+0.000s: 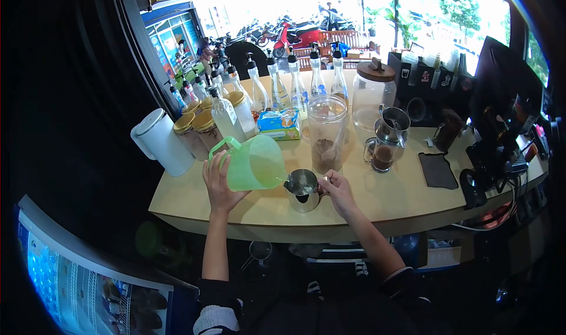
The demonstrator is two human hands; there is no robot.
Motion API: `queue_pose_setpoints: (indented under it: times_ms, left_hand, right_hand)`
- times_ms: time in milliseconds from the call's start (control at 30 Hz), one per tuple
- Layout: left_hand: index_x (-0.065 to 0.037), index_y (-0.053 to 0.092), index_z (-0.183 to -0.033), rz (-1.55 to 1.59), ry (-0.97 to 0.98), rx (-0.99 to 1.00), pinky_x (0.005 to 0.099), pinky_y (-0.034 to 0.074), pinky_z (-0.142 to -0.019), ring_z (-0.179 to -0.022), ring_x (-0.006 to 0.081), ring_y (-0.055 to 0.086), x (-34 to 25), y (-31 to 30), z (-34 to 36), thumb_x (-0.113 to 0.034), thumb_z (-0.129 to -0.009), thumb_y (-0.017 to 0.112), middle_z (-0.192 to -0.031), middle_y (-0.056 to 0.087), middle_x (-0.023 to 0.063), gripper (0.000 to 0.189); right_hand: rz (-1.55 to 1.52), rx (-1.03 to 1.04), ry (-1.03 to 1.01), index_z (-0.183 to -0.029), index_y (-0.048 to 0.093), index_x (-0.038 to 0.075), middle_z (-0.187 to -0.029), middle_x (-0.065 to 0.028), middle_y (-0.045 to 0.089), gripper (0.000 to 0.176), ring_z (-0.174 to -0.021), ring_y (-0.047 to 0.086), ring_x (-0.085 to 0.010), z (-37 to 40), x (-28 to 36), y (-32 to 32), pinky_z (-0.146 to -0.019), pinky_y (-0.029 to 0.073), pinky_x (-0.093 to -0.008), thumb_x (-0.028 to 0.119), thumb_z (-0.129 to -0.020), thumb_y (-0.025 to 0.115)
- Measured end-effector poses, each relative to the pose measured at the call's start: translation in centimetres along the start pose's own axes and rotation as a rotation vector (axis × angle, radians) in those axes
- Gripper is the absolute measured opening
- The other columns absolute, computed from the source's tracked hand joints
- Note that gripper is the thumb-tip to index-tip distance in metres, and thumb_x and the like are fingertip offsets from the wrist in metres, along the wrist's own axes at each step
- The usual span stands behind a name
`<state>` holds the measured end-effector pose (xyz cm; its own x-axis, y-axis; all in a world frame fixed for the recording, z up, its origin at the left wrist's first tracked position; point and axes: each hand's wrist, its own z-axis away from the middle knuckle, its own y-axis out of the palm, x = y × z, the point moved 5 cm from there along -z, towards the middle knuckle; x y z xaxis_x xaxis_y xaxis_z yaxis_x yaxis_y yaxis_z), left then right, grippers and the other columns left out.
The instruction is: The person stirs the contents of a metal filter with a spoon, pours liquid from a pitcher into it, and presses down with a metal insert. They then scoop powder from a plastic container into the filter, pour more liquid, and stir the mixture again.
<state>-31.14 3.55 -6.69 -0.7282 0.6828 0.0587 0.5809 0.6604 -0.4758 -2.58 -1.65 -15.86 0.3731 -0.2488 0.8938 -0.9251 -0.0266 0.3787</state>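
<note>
My left hand grips a green plastic pitcher, tilted to the right with its lip at the rim of a steel milk jug. Clear liquid runs from the pitcher into the jug, which stands upright near the counter's front edge. Closed on the jug's handle, at its right side, is my right hand. Just behind the jug stands a tall clear canister with brown powder in its lower part.
Pump bottles line the counter's back. At left are a white jug and gold-lidded jars; a blue tissue pack sits mid-counter. To the right stand a glass of brown drink, a wooden-lidded jar and a dark cloth.
</note>
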Motion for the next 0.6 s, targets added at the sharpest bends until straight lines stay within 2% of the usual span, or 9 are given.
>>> queue_pose_setpoints:
  times_ms: [100,167,600]
  left_hand:
    - [-0.015,0.036,-0.136,-0.007,0.004,-0.001,0.0586,0.023,-0.109,-0.129,0.0328,0.041,-0.06,-0.08,-0.04,-0.052,-0.057,0.082,-0.137,0.043,0.0125,0.098]
    - [-0.011,0.034,-0.137,-0.035,0.027,0.015,0.0582,0.021,-0.111,-0.130,0.0320,0.040,0.01,-0.03,0.01,-0.051,-0.056,0.083,-0.138,0.043,0.0137,0.103]
    - [-0.012,0.033,-0.137,-0.026,0.014,0.017,0.0587,0.020,-0.111,-0.130,0.0320,0.040,0.01,-0.11,-0.19,-0.048,-0.054,0.085,-0.138,0.043,0.0132,0.104]
  right_hand:
    - [-0.014,0.010,-0.012,-0.082,0.048,0.009,-0.072,-0.0002,0.058,0.017,-0.072,0.065,-0.0115,0.04,0.24,0.17,-0.061,0.047,-0.0222,0.015,-0.092,0.061]
    - [-0.011,0.011,-0.013,-0.082,0.048,0.009,-0.071,-0.0001,0.058,0.018,-0.072,0.065,-0.0115,0.04,0.27,0.17,-0.061,0.047,-0.0223,0.015,-0.092,0.061]
    - [0.014,0.001,-0.002,-0.080,0.046,0.011,-0.071,0.0005,0.057,0.020,-0.072,0.065,-0.0112,0.03,0.11,0.02,-0.059,0.046,-0.0221,0.017,-0.092,0.062]
